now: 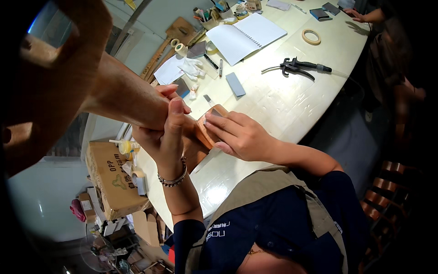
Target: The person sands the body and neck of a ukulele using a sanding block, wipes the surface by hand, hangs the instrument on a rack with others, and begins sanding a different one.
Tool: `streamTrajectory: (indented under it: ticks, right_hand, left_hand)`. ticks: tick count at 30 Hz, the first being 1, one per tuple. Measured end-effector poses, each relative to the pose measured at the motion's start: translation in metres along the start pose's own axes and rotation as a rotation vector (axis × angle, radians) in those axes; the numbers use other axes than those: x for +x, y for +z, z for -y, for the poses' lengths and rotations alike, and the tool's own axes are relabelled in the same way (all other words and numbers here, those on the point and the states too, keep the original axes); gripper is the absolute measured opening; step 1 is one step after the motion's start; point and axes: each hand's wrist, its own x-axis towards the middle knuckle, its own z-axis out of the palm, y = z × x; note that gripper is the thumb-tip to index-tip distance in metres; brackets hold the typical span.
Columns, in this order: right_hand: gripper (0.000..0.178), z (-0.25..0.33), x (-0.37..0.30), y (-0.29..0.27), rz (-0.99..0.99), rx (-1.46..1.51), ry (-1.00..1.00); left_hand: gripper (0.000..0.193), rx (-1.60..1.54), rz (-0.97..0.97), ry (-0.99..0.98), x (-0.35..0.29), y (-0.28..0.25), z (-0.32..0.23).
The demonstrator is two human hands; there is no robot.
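Note:
A large, smooth brown piece, probably wood, fills the left side; its long rounded limb (125, 89) reaches toward the table's near part. My left hand (166, 130) is wrapped around this limb near its end, thumb up, with a bracelet on the wrist. Beyond it, the limb widens into a lighter orange-brown flat end (203, 130). Against that end my right hand (244, 137) presses a small grey sheet (216, 113), which looks like sandpaper, under its fingertips. The fingers partly cover the sheet. A blue-grey rectangular block (236, 85) lies a little farther off.
On the pale table (283, 107) lie a black air blow gun (296, 67) with its hose, a tape roll (311, 37), an open spiral notebook (246, 36), markers (211, 61) and a white glove (191, 68). A cardboard box (112, 178) stands left. Another person's hand (356, 16) rests at the far right.

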Motion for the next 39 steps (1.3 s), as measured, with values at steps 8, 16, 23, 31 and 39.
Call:
streamTrajectory:
  ticks: [8, 16, 23, 31, 39]
  right_hand:
    - [0.036, 0.012, 0.002, 0.012, -0.006, 0.085, 0.079]
    - [0.022, 0.016, 0.003, 0.016, -0.063, 0.137, 0.098]
    - [0.017, 0.013, 0.016, 0.017, -0.123, 0.081, 0.068]
    - [0.014, 0.009, 0.021, 0.020, 0.002, 0.151, 0.082]
    - [0.015, 0.008, 0.026, 0.026, 0.022, 0.222, 0.142]
  left_hand:
    - [0.022, 0.009, -0.067, 0.007, -0.005, 0.005, 0.000]
    - [0.019, 0.048, -0.147, 0.020, -0.004, 0.008, 0.002]
    - [0.018, 0.100, -0.153, 0.036, 0.000, 0.005, 0.005]
    - [0.021, 0.090, -0.174, 0.023, 0.000, 0.002, 0.005]
    - [0.021, 0.110, -0.170, -0.002, 0.000, -0.004, 0.004]
